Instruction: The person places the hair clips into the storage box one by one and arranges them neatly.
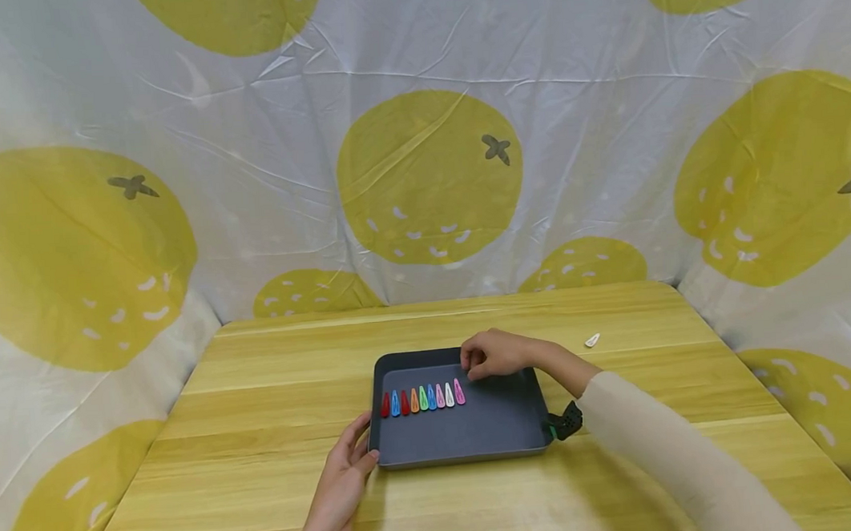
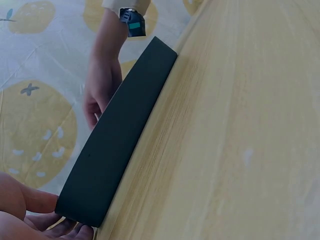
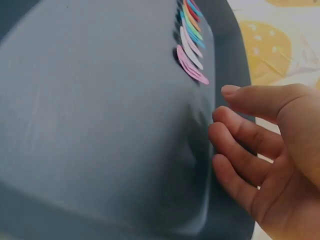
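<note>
A dark grey rectangular tray [image 1: 471,439] lies on the table. Inside it, several snap hair clips [image 1: 423,399] in red, blue, orange, green, pink and white stand side by side in a row from the left wall. The pink hair clip [image 3: 191,67] ends the row on the right. My left hand [image 1: 341,485] grips the tray's near left corner, thumb at the rim; the left wrist view shows its fingers around that corner. Over the far side of the tray hovers my right hand [image 1: 498,353], to the right of the row. Its fingers [image 3: 235,142] are loosely bent, apart from the thumb, holding nothing.
A single white hair clip [image 1: 592,340] lies on the wooden table [image 1: 261,434] beyond the tray's right side. A dark wrist device [image 1: 566,421] hangs below the right sleeve. Behind the table hangs a lemon-patterned curtain [image 1: 579,161].
</note>
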Action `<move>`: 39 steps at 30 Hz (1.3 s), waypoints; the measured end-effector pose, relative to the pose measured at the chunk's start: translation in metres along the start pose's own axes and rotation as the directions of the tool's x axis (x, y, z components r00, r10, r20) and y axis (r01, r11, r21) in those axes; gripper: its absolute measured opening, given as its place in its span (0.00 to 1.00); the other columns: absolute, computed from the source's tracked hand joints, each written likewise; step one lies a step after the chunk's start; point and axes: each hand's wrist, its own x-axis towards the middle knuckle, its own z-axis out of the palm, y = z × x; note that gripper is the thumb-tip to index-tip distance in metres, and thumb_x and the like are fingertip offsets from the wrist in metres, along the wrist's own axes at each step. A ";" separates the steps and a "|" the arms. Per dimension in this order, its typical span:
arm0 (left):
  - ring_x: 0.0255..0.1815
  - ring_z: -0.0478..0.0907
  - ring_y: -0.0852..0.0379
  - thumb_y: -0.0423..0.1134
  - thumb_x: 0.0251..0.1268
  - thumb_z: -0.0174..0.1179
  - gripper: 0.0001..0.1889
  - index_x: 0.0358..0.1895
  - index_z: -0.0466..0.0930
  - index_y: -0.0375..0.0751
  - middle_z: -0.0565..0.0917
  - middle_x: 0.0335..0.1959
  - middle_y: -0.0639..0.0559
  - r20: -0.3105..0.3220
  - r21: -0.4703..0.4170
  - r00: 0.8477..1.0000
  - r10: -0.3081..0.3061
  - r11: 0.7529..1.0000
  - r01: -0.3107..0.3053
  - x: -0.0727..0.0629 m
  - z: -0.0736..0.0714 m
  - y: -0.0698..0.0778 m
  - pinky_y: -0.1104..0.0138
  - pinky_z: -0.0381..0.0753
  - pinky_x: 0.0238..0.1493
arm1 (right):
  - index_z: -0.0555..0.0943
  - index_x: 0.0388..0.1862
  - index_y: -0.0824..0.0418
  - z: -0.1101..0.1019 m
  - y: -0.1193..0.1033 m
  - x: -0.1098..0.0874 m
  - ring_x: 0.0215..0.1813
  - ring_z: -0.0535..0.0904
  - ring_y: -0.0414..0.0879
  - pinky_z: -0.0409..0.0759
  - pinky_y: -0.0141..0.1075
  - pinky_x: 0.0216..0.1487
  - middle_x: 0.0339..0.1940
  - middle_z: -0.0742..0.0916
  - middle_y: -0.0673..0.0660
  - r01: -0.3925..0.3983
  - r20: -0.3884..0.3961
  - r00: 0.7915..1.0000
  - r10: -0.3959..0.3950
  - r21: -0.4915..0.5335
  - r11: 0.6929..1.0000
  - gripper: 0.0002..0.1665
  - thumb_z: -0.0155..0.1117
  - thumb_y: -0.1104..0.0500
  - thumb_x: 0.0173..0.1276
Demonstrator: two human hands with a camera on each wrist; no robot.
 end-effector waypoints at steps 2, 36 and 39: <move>0.79 0.52 0.32 0.20 0.75 0.45 0.32 0.81 0.56 0.35 0.54 0.81 0.34 0.002 -0.003 1.000 0.001 1.000 -0.001 0.000 0.000 0.000 0.43 0.58 0.75 | 0.84 0.45 0.60 -0.005 0.002 -0.005 0.33 0.79 0.40 0.78 0.36 0.37 0.32 0.85 0.46 0.013 -0.009 1.000 -0.013 0.011 1.000 0.05 0.68 0.62 0.73; 0.79 0.51 0.31 0.21 0.76 0.44 0.32 0.81 0.53 0.34 0.52 0.82 0.32 0.017 0.007 0.999 0.027 1.000 -0.027 0.000 -0.002 -0.001 0.42 0.58 0.75 | 0.80 0.51 0.71 -0.063 0.064 -0.095 0.46 0.84 0.61 0.82 0.53 0.47 0.42 0.87 0.61 -0.167 -0.161 0.967 0.196 0.174 0.970 0.11 0.64 0.63 0.77; 0.79 0.51 0.31 0.20 0.76 0.44 0.32 0.81 0.53 0.34 0.52 0.81 0.32 0.018 0.008 0.999 0.028 1.000 -0.028 0.000 -0.002 -0.001 0.42 0.58 0.75 | 0.79 0.52 0.72 -0.066 0.072 -0.105 0.47 0.83 0.62 0.81 0.58 0.48 0.43 0.87 0.64 -0.198 -0.173 0.957 0.233 0.195 0.961 0.13 0.64 0.62 0.77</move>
